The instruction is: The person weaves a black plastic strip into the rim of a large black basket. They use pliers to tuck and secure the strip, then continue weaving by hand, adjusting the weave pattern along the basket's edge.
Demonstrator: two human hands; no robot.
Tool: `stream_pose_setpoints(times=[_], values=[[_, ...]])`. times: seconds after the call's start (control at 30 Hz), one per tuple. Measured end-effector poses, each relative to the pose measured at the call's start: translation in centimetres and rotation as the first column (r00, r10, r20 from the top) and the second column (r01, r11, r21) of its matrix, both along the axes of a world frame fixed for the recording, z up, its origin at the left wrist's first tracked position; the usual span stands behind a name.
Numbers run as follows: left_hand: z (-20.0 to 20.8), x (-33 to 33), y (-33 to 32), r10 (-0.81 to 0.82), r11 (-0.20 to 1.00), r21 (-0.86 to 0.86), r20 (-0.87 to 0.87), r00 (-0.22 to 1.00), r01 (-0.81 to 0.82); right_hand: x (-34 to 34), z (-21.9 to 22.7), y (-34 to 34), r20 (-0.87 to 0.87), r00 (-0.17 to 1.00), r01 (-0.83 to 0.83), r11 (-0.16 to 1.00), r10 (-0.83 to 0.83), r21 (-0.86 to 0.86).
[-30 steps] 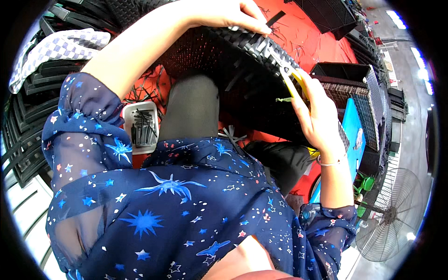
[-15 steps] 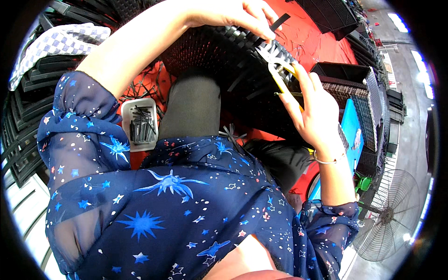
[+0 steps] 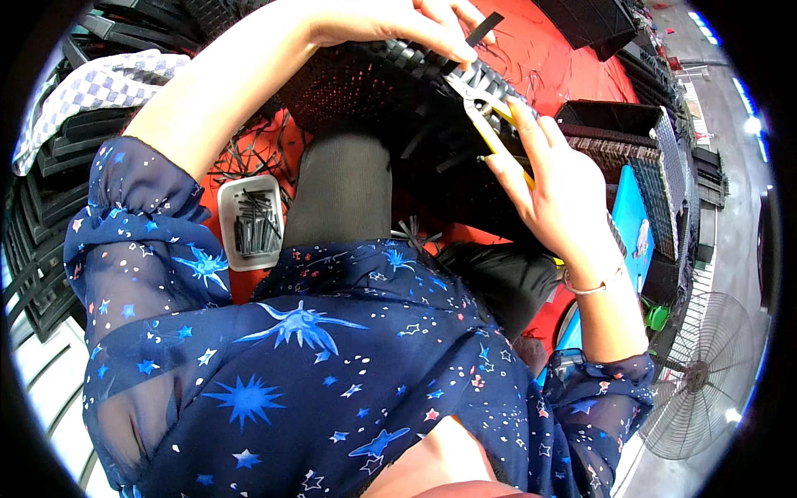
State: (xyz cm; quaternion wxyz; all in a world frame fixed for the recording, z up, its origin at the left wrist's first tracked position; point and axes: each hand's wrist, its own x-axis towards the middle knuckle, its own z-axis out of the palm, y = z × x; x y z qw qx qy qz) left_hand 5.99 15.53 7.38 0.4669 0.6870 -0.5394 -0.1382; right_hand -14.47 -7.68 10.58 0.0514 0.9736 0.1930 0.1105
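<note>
A large black woven basket-like piece (image 3: 340, 95) leans over my knees, its thick braided edge facing up and away from me. My left hand (image 3: 427, 25) reaches across its far side, thumb and fingers pinching a flat black strip (image 3: 485, 29) that sticks up from the edge. Yellow-handled pliers (image 3: 488, 126) are in my right hand (image 3: 558, 183), fingers around the handles. Their metal jaws point at the braided edge, just below my left thumb. Whether the jaws grip a strand is too small to tell. Short strip ends poke from the woven side.
A white tray (image 3: 228, 236) of short black strips stands left of my knee. Loose strips litter the red floor covering (image 3: 573, 79). Woven boxes (image 3: 610, 124) and a blue panel (image 3: 633, 216) are at the right, beside a large fan (image 3: 696, 378). Stacked black frames (image 3: 50, 224) line the left.
Both hands, the strip and the pliers appear slightly farther left and up, while the whole view has shifted a little. The holds are the same.
</note>
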Motion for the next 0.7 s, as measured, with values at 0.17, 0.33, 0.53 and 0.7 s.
stream_pose_setpoints(times=[0.17,0.33,0.53,0.7], values=[[0.6,-1.1,0.3,-0.027,0.999,0.018,-0.044,0.999,0.028,0.2,0.1,-0.3,-0.052,0.998,-0.022,0.998,0.019,-0.052],[0.0,-0.9,0.2,-0.017,1.000,0.006,-0.100,0.995,0.017,0.6,-0.4,-0.7,-0.017,0.997,-0.078,0.997,0.078,-0.027],[-0.1,-0.6,0.3,-0.049,0.998,-0.036,-0.149,0.988,0.044,0.7,-0.4,-0.4,0.010,0.996,-0.089,0.995,0.090,-0.038],[-1.9,0.9,-0.9,-0.245,0.915,-0.401,-0.632,0.735,-0.039,0.7,-0.8,-0.6,-0.059,0.998,0.003,0.998,-0.006,-0.062]])
